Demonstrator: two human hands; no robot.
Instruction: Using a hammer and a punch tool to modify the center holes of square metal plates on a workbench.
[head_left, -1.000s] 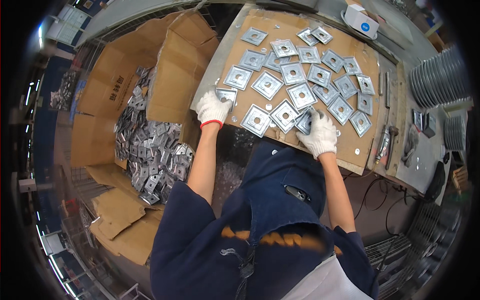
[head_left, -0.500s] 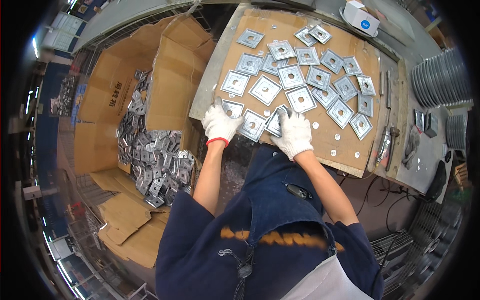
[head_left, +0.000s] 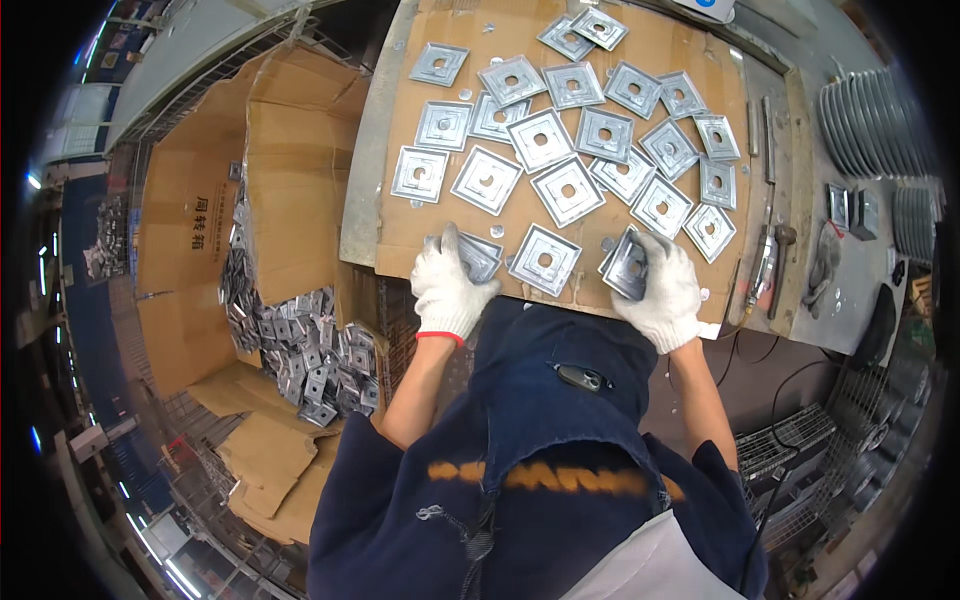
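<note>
My left hand (head_left: 452,285), in a white knit glove with a red cuff, is at the near left edge of a cardboard-covered bench top. Its fingers are closed on the side of a square metal plate (head_left: 482,257), which it partly hides. Further right, my gloved right hand (head_left: 662,288) grips a tilted square plate (head_left: 627,268); another plate's edge shows behind it. Between my hands one plate (head_left: 545,259) with a central hole lies flat, touched by neither. Several similar plates (head_left: 540,139) are spread beyond, some overlapping.
Left of the bench stands an open cardboard box (head_left: 190,270) with a heap of small metal parts (head_left: 315,350). A hammer (head_left: 782,268) and other tools lie along the right side, near a grey glove (head_left: 826,270). Stacked grey discs (head_left: 880,125) stand farther right.
My right hand has moved right across the cardboard with its plates. The flat plate near my left hand now lies midway between my hands. The whole view has also shifted.
</note>
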